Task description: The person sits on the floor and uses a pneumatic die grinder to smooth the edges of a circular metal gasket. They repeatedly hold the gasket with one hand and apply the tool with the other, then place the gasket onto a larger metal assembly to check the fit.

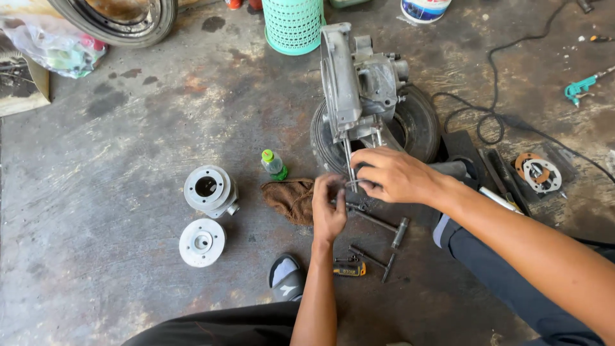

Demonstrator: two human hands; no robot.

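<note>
Two hands meet at the bottom of a grey metal engine case [359,83] that stands up on a small black tire [419,125] in the middle of the floor. Long thin studs [349,163] stick out of the case toward the person. The left hand [328,208] has its fingers pinched together around the end of one stud. The right hand [394,174] is curled over the same spot, but I cannot tell what its fingers squeeze.

It looks like the person is working on a stud end. Next, the fingers may need a slow, steady turn, with the case kept from tipping.

Left of the hands lie a brown rag [291,198] and a small green-capped bottle [273,163]. Farther left sit a grey cylinder [208,190] and a round cylinder head [202,242]. Near the person lie two T-handle wrenches [384,224].
</note>
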